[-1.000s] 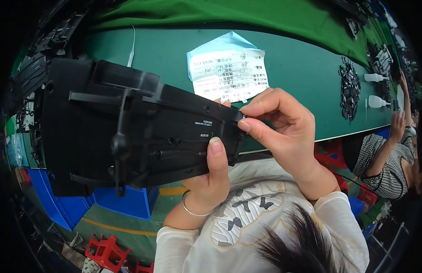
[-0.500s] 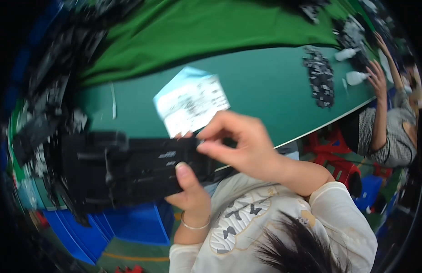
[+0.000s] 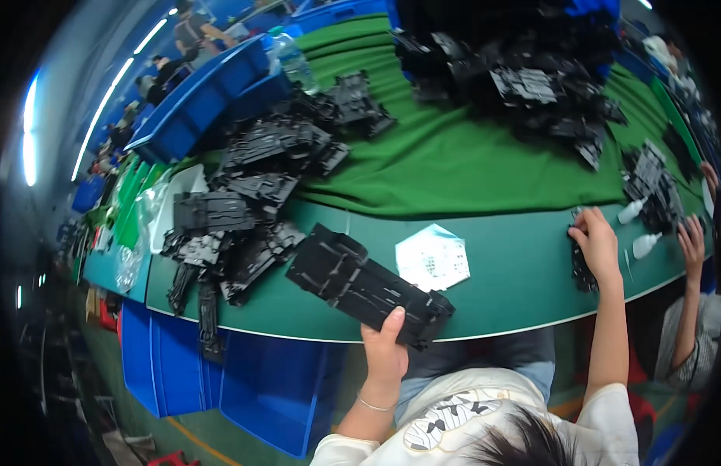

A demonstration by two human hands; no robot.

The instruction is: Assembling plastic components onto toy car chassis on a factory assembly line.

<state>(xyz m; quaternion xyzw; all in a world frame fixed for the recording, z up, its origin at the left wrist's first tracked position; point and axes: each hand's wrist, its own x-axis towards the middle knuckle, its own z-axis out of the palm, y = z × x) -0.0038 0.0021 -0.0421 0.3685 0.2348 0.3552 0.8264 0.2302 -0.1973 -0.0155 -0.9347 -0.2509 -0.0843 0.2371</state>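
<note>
My left hand (image 3: 385,349) grips one end of a long black plastic housing (image 3: 360,283), thumb on its upper face. The housing tilts over the table's front edge, its far end up to the left. Off to the right, my right hand (image 3: 597,241) is down at a patch of small black parts (image 3: 582,272), thumb and fingers pinched together at its far end. Whatever lies between those fingertips is too small to make out. A white printed sheet (image 3: 430,260) lies on the table just beyond the housing.
Black plastic parts (image 3: 271,147) are heaped at the left, with more at the back. Blue bins (image 3: 279,388) stand below the front edge. White bottles (image 3: 646,245) are right of my right hand, near a co-worker's hand (image 3: 692,242). Green cloth (image 3: 454,167) covers the far table.
My right hand has left the housing and reached right to the small black parts. My left hand still holds the housing. The view has shifted, showing more of the table's far side.
</note>
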